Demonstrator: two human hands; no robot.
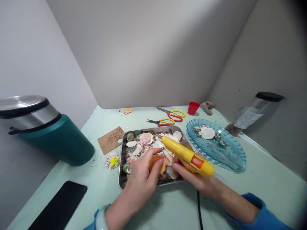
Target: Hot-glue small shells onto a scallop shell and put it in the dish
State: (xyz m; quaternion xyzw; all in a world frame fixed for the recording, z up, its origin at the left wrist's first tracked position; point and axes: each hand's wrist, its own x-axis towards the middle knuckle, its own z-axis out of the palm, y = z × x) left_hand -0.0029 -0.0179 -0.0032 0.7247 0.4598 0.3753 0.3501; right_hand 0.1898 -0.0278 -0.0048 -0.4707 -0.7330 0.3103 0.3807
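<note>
My right hand (194, 177) is closed around a yellow hot glue gun (184, 153), whose nozzle points up and left and whose small orange light glows. In my left hand (146, 172), pinched between thumb and fingers, is an orange shell (159, 163). Both hands are over a metal tray (120, 172) heaped with seashells (145, 139). The glue gun's nozzle tip is above the shells, apart from the orange one. My right fingertips are close to the orange shell; whether they touch anything besides the gun is unclear.
Left of the tray are a brown card (109, 140), a shell with a yellow star (112, 161), a phone (59, 204) and a green bottle (62, 140). Scissors (165, 121) and a red cup (193, 108) stand behind. Rightward are a blue dish (213, 156) and a jar (254, 110).
</note>
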